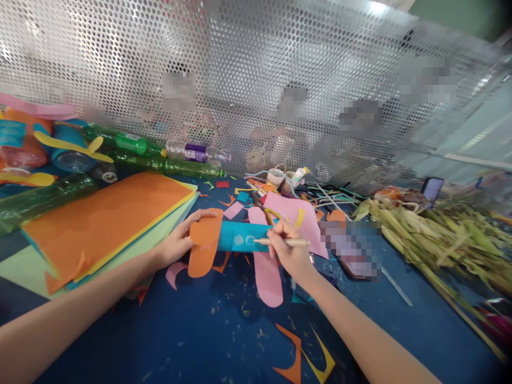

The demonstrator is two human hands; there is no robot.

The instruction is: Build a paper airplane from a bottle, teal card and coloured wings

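My left hand (182,240) grips the orange end of a paper craft, its fingers behind a rounded orange piece (206,242). The craft has a blue body (228,236) with pale round marks on it. A long pink paper strip (269,280) with a rounded end crosses the body near its right side. Pinched in my right hand (290,248) is a light-coloured pen (294,242), its tip touching the blue surface beside a pale ring. Yellow-handled scissors (272,216) lie just behind the craft.
Stacked coloured sheets (116,224) and green bottles (44,202) are at left. A perforated metal panel (240,69) stands behind. Pink paper (316,234), a phone (352,250) and dried husks (424,240) lie to the right. Orange scraps (294,354) sit in front.
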